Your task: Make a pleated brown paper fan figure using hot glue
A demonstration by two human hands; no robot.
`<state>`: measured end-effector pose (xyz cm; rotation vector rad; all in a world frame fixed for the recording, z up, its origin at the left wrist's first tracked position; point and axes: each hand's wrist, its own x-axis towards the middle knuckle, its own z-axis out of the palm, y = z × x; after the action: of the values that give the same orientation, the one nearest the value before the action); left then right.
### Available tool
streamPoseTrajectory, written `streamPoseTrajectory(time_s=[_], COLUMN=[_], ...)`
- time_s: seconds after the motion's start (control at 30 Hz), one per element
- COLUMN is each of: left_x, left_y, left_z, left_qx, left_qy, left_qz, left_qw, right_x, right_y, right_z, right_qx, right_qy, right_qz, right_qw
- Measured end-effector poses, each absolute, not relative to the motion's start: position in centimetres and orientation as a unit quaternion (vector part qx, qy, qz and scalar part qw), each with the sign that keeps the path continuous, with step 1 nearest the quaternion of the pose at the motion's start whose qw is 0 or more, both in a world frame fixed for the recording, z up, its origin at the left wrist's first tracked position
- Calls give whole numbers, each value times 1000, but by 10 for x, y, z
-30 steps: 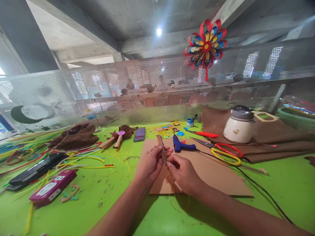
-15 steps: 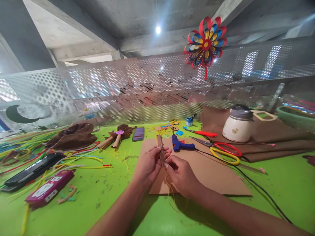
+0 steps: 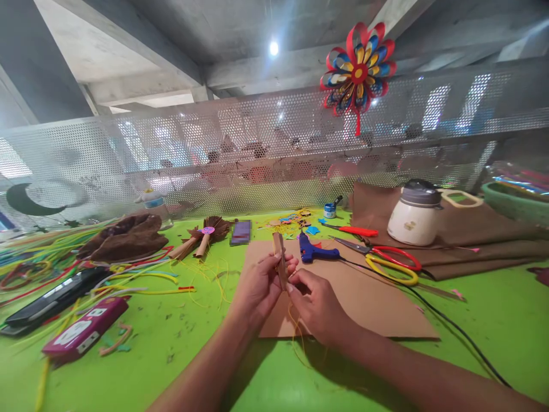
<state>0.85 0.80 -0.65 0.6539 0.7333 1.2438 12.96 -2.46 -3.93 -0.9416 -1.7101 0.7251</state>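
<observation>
My left hand (image 3: pixel 262 286) is closed on a narrow folded strip of brown paper (image 3: pixel 278 247), held upright over the board. At the strip's lower end, my right hand (image 3: pixel 315 303) pinches with thumb and forefinger. A thin yellow string (image 3: pixel 295 320) hangs down below the fingers; whether the right fingertips grip the string, the paper or both is hidden. Under both hands lies a flat brown cardboard sheet (image 3: pixel 364 309). Beyond the right hand, a blue hot glue gun (image 3: pixel 317 252) rests on the sheet, its black cord running to the right.
Scissors (image 3: pixel 392 266) with red and yellow handles and a red-handled cutter (image 3: pixel 358 231) lie right. Behind them stand a white jar (image 3: pixel 414 217) and brown paper (image 3: pixel 373 206). At left are a purple power bank-like box (image 3: pixel 86 329), pipe cleaners (image 3: pixel 146 290) and a phone (image 3: pixel 241 232).
Both hands keep nearly the same hold on the brown paper strip. The whole view has shifted very slightly; nothing else visibly differs.
</observation>
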Motion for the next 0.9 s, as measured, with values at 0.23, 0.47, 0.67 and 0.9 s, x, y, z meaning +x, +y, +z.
streamPoseTrajectory(time_s=[0.23, 0.47, 0.67, 0.9], left_x=[8, 8, 7, 10], left_y=[8, 8, 7, 5], left_z=[-5, -4, -3, -1], left_qx=[299, 318, 317, 304], left_qy=[320, 302, 290, 292], left_qz=[563, 567, 559, 550], left_qw=[701, 697, 709, 721], right_x=[129, 127, 126, 126], right_y=[-24, -23, -26, -29], right_z=[-44, -45, -43, -40], right_qx=[-390, -385, -384, -377], right_qy=[-713, -711, -716, -727], right_qz=[282, 283, 259, 224], right_qw=[510, 517, 523, 529])
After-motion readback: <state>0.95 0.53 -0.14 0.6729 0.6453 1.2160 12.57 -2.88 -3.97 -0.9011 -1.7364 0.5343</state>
